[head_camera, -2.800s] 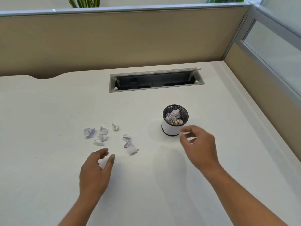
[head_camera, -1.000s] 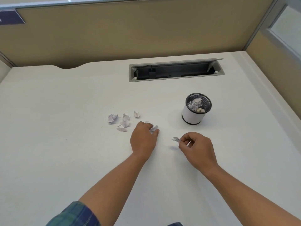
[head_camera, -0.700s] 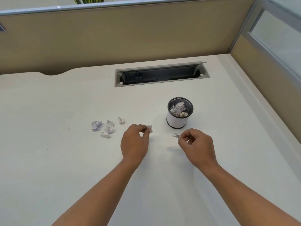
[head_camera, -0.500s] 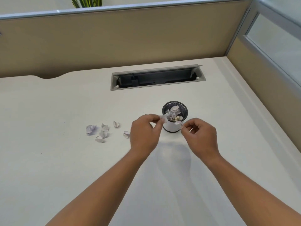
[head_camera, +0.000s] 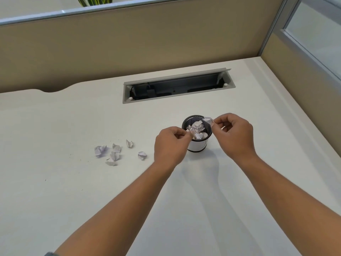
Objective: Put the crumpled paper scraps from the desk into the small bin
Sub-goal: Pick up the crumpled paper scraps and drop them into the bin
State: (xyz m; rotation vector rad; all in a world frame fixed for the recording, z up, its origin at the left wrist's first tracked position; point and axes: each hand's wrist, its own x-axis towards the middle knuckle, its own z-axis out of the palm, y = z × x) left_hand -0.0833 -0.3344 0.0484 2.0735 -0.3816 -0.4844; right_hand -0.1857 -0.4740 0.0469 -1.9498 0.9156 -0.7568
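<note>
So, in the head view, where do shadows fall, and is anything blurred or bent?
Head view: soft shadows of both arms lie on the desk below the small bin, so the light comes from above; the partition looks slightly bowed by the wide lens; the loose paper scraps look sharp; no strong glare.

A long rectangular cable tray with a grey metal frame is sunk into the white surface, its dark inside showing cables or fittings too small to make out, and its thin lid stands tilted open along the far edge. Behind the cable tray runs a beige partition panel capped by a silver rail, with green plant leaves poking up beyond the rail to the tray's far left. To the right of the cable tray a second beige panel meets the first at a corner post and carries a frosted glass pane in a silver frame.
</note>
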